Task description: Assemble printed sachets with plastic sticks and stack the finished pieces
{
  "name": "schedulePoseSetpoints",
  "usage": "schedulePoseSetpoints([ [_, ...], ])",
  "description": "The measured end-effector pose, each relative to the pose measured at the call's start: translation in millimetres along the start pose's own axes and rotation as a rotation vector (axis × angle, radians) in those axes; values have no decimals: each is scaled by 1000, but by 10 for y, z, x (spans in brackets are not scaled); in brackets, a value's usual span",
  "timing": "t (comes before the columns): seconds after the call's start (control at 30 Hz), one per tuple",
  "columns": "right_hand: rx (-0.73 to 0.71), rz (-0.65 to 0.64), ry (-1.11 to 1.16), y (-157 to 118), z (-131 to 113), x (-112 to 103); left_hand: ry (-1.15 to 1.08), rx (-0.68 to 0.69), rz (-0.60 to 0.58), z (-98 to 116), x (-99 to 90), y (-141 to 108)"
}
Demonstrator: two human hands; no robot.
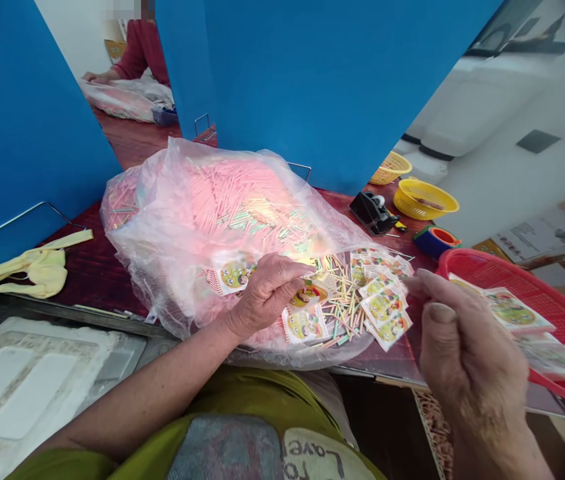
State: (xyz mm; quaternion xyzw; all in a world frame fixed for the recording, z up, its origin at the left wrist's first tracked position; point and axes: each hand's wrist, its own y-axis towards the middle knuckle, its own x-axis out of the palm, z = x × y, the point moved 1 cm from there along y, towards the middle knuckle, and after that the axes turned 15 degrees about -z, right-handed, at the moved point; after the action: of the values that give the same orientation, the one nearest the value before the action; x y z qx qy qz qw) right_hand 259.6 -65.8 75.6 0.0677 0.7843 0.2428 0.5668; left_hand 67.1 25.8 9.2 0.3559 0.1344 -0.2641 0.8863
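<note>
The left hand (262, 297) was over loose coloured sticks (340, 310) and printed cards (385, 307), its fingers closed in a pinch; any item gripped could not be determined. The sticks and cards lay spread on a plastic bag (222, 207), apparently for easy reach. The right hand (467, 347) was raised beside a red basket (487, 261), fingers curled; grip undetermined.

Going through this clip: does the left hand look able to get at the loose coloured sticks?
Probably yes: the left hand is right beside the loose coloured sticks, and only a few flat printed paper packets lie near them, with nothing tall in the way.
</note>
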Motion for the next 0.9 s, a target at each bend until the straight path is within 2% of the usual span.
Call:
schedulePoseSetpoints([
  [0.07,-7,-44,39,-25,-43,40,-14,78,-25,57,60,49],
  [0.13,-49,-91,57,-36,-62,138,-10,97,-64,95,171,79],
  [0.23,63,-36,-8,-108,188,243,86,-67,-165,73,336,39],
  [0.3,208,-49,-77,-200,554,270,281,-167,-356,27,405,-37],
  [0.33,260,-113,-122,-243,753,285,400,-185,-479,4,427,-79],
  [0.4,297,-272,-238,-287,1072,335,589,-174,-699,-33,448,-155],
  [0.47,266,-370,-381,-227,1192,424,672,-159,-817,-51,449,-199],
  [0.57,163,-540,-363,97,1067,661,697,-146,-877,-53,430,-213],
  [0.6,180,-623,-305,247,1010,765,701,-146,-886,-52,422,-211],
  [0.67,331,-741,-228,545,962,992,701,-155,-900,-54,405,-207],
  [0.77,460,-755,-193,854,1050,1336,697,-165,-905,-73,386,-206],
  [0.83,476,-723,-154,924,1159,1515,685,-162,-902,-89,376,-204],
  [0.9,465,-692,-110,922,1257,1605,671,-160,-899,-102,370,-199],
])
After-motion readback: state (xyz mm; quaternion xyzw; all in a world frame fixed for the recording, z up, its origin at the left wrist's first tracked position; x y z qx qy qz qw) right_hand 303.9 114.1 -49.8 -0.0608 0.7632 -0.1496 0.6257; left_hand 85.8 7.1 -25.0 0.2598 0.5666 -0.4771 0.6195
